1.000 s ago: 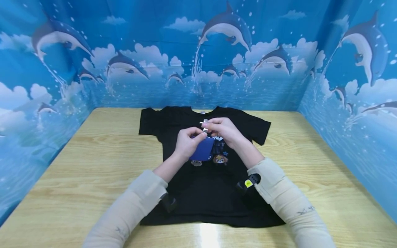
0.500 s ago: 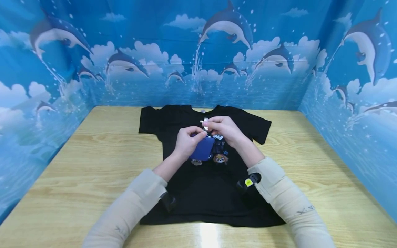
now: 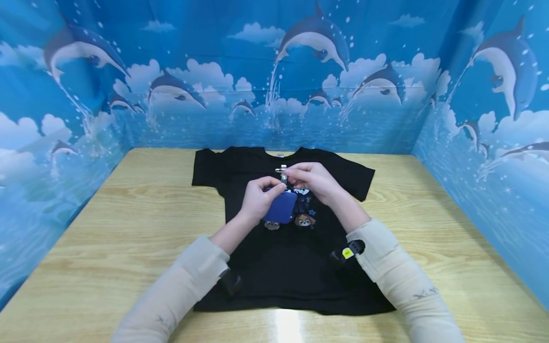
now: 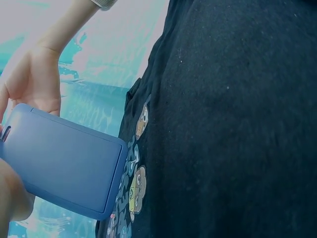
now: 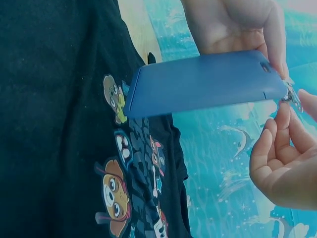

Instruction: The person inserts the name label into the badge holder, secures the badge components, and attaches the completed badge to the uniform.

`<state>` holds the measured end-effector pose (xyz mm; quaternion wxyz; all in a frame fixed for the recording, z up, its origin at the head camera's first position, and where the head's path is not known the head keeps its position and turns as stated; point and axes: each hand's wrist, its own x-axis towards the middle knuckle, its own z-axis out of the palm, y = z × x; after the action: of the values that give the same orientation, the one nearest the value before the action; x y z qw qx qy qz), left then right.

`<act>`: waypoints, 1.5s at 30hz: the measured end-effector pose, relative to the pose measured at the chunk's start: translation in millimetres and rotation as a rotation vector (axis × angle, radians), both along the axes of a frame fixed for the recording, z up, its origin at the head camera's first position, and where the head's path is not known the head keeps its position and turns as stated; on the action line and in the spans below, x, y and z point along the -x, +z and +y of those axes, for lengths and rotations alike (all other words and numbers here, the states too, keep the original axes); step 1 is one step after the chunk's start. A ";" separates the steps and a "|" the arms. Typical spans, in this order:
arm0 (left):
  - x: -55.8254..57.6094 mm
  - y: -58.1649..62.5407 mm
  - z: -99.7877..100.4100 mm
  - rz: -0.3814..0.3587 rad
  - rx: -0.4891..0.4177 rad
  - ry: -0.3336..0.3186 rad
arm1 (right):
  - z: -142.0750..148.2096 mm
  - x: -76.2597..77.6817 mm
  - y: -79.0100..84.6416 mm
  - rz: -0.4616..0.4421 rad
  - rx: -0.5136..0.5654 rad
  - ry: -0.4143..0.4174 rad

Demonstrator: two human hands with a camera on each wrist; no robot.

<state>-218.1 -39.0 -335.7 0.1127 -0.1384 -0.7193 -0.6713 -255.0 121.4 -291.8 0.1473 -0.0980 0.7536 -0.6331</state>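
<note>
A blue badge holder (image 3: 280, 207) with a slot at its top hangs over the middle of a black T-shirt (image 3: 283, 267). My left hand (image 3: 256, 197) pinches it at its upper end between thumb and fingers. Above those fingertips rises a silver metal clip (image 3: 283, 170) joined to the holder. My right hand (image 3: 316, 182) pinches the clip's right side with thumb and fingertips. In the left wrist view the holder (image 4: 64, 161) shows its flat back. From the right wrist, the clip (image 5: 292, 95) is seen partly covered by fingers.
The T-shirt lies spread flat on a wood-grain table (image 3: 141, 228), neck at the far side, with cartoon dogs (image 3: 304, 220) printed on its chest. A blue curtain (image 3: 240, 71) with dolphins stands behind and at both sides.
My right hand has shifted slightly to the right, so more of the metal clip shows. My left hand keeps its hold, and the badge holder has barely moved.
</note>
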 end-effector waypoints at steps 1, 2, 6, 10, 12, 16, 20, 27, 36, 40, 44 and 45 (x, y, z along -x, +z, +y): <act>0.1 -0.5 -0.3 -0.004 -0.002 0.001 | 1.1 0.2 -0.4 -0.004 0.009 0.001; 0.3 -1.0 -0.6 -0.007 -0.003 0.002 | 2.4 0.2 -0.8 -0.006 0.021 0.005; -0.4 -0.7 -1.5 -0.039 0.005 -0.005 | 6.8 0.4 -2.2 -0.009 0.068 0.026; -1.8 0.7 -2.9 -0.086 0.026 -0.024 | 8.6 0.4 -3.3 -0.002 0.100 0.040; -2.0 1.2 -3.7 -0.103 0.022 -0.038 | 9.4 -0.1 -3.6 0.007 0.116 0.044; -1.5 1.6 -5.7 -0.139 -0.008 -0.085 | 11.4 -1.5 -3.5 0.020 0.158 0.063; -2.3 2.5 -7.8 -0.181 -0.048 -0.144 | 14.5 -2.3 -4.5 0.034 0.204 0.108; -2.2 0.8 -9.3 -0.152 -0.098 -0.253 | 18.9 -1.1 -8.7 0.085 0.237 0.222; -3.8 3.2 -13.0 -0.132 -0.229 -0.371 | 23.3 0.4 -14.6 0.142 0.310 0.403; -3.1 2.3 -14.6 -0.126 -0.267 -0.427 | 23.1 -0.4 -15.9 0.151 0.332 0.442; -2.9 0.8 -15.7 -0.128 -0.269 -0.459 | 23.4 -0.3 -17.8 0.193 0.279 0.471; -2.9 0.3 -15.9 -0.130 -0.266 -0.465 | 23.4 -0.1 -18.2 0.205 0.264 0.477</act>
<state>-215.2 -54.9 -335.4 -0.0737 -0.2402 -0.5795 -0.7753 -254.9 144.9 -310.0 0.2009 -0.3540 0.6315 -0.6599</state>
